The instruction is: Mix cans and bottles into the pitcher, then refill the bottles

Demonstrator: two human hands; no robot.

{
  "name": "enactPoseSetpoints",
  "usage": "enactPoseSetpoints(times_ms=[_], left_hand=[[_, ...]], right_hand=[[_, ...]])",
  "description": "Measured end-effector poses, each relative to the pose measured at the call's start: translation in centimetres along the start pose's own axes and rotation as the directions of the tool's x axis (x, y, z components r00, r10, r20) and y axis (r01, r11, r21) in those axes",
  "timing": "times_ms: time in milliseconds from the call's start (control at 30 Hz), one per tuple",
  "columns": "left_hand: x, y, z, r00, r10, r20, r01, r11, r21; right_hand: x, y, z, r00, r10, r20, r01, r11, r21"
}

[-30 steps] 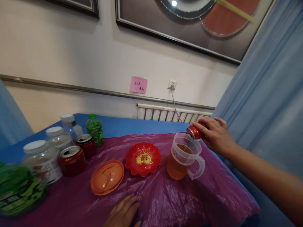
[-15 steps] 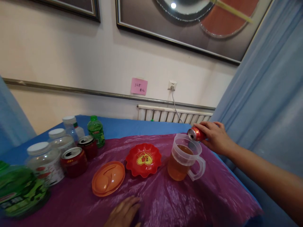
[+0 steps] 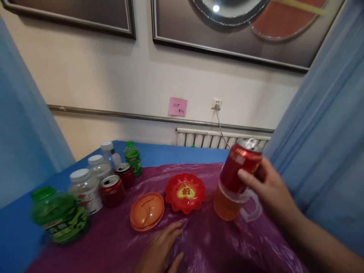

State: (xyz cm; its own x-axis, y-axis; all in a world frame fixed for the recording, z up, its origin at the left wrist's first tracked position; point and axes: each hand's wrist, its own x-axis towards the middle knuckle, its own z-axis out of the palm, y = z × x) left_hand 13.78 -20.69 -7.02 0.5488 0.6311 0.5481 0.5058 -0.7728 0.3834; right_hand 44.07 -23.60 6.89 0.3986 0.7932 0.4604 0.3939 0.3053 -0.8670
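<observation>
My right hand grips a red drink can, nearly upright with a slight tilt, in front of the upper part of a clear plastic jug. Amber liquid fills the jug's lower part; the can hides much of its mouth. My left hand is low over the purple plastic sheet, fingers apart and holding nothing. Just beyond it lie an orange oval dish with a lid and a red scalloped plate with a yellow heart print.
On the left stand two red cans, several clear jars with white lids, a small green bottle and a big green bottle. Blue curtains hang at both sides. Behind the table are a radiator and a wall socket.
My right hand has brought the can from a sideways tilt at the jug's rim to nearly upright and closer to me. My view has shifted left; my left hand stays low over the sheet.
</observation>
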Motion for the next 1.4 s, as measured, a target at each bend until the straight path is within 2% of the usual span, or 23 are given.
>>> enactPoseSetpoints(times_ms=[67,100,200,367,467,533,633,733,767,867,933,1067,1300,1400], left_hand=[[0.2,0.8,-1.5,0.992,-0.114,-0.059,0.110,0.992,-0.069],[0.2,1.1,-2.3,0.983,-0.167,-0.081,0.159,0.982,-0.104],[0.0,1.5,-4.1,0.954,-0.278,-0.110,0.257,0.951,-0.174],[-0.4,1.4,-4.8,0.931,-0.345,-0.121,0.340,0.939,-0.057],[-0.4,1.2,-4.7,0.934,-0.335,-0.121,0.343,0.938,0.048],[-0.4,0.7,-4.9,0.935,-0.335,-0.119,0.346,0.933,0.093],[-0.1,-1.2,-6.1,0.902,-0.401,-0.159,0.424,0.891,0.163],[0.4,-4.1,-8.2,0.812,-0.531,-0.241,0.581,0.771,0.260],[0.6,-5.1,-9.0,0.800,-0.549,-0.241,0.599,0.743,0.298],[1.2,-7.4,-10.7,0.803,-0.555,-0.217,0.588,0.681,0.437],[1.6,-8.3,-11.2,0.799,-0.569,-0.193,0.577,0.634,0.515],[2.3,-8.7,-11.2,0.785,-0.607,-0.125,0.538,0.567,0.623],[3.2,-6.7,-11.5,0.814,-0.571,-0.103,0.434,0.481,0.762],[3.7,-6.1,-11.8,0.843,-0.527,-0.109,0.406,0.490,0.772]], right_hand=[[-3.6,0.1,3.5,0.970,0.089,0.225,-0.129,0.977,0.171],[-5.2,0.5,5.1,0.944,0.079,0.320,-0.152,0.965,0.214],[-8.7,2.3,9.4,0.878,-0.031,0.478,-0.088,0.970,0.225],[-10.8,4.7,13.7,0.861,-0.130,0.491,0.033,0.979,0.202],[-11.5,5.3,15.2,0.852,-0.166,0.497,0.085,0.980,0.181],[-12.1,5.9,15.7,0.843,-0.146,0.518,0.086,0.986,0.140],[-13.4,7.6,15.3,0.818,-0.071,0.571,0.052,0.997,0.049],[-15.0,10.1,13.5,0.784,-0.013,0.621,0.021,1.000,-0.006],[-15.5,10.9,12.7,0.777,-0.001,0.629,0.011,1.000,-0.012],[-16.6,12.8,10.4,0.775,0.052,0.630,-0.040,0.999,-0.033],[-17.0,13.6,9.2,0.781,0.087,0.618,-0.067,0.996,-0.055],[-17.2,13.8,7.9,0.812,0.101,0.575,-0.068,0.995,-0.079],[-16.6,13.1,7.4,0.828,0.012,0.560,-0.013,1.000,-0.001],[-16.2,12.8,7.1,0.835,-0.010,0.551,0.014,1.000,-0.004]])
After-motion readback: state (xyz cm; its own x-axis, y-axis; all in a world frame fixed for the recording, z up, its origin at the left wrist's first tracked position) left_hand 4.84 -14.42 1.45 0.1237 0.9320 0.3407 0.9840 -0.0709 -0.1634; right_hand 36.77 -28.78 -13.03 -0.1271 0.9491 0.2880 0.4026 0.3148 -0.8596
